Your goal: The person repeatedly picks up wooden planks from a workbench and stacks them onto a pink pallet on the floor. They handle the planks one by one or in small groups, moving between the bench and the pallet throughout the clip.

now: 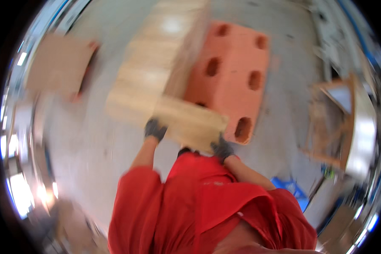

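Note:
A pale wooden board lies level in front of my body, held by its two near corners. My left hand, in a dark grey glove, grips the left end. My right hand, gloved alike, closes on the right end, with the fingertips partly hidden. Just beyond the left end rises a long stack of pale wooden boards, which the held board overlaps or touches; motion blur hides which. Under and beside the stack is an orange slab with several oval holes.
At far left, a brown flat panel rests on something orange. A wooden frame with a pale curved surface stands at right. Something blue lies on the grey floor near my right elbow.

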### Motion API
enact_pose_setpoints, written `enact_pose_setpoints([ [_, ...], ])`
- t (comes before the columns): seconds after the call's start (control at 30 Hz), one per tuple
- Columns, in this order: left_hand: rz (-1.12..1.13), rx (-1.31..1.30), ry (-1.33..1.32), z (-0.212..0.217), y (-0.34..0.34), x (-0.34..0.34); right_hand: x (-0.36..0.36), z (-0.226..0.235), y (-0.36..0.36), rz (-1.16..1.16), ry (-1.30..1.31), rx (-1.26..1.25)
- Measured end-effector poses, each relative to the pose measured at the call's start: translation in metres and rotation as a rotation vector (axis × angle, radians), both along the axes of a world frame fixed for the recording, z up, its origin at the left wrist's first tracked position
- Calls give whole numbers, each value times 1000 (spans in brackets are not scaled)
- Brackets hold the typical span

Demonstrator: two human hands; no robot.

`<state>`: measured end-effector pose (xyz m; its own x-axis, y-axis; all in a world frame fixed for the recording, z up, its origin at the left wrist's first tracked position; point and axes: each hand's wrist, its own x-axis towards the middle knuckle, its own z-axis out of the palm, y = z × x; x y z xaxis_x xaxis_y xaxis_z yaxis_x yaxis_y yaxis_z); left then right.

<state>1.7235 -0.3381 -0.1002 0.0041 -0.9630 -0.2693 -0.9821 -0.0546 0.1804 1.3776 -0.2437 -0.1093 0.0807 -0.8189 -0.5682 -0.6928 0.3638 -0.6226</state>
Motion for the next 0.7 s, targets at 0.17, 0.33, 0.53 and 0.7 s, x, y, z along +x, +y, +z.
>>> enact_pose_setpoints([
  [0.17,40,15,185,8,21,13,12,4,13,-331,-41,0],
  [0.33,-150,-131,175,0,8,-17,-40,-9,35,-476,-38,64],
  [0.53,-323,-100,425,1,0,-130,-144,15,89,124,375,26],
  [0.7,-535,87,405,1,44,-301,-276,-32,195,-853,-168,30],
])
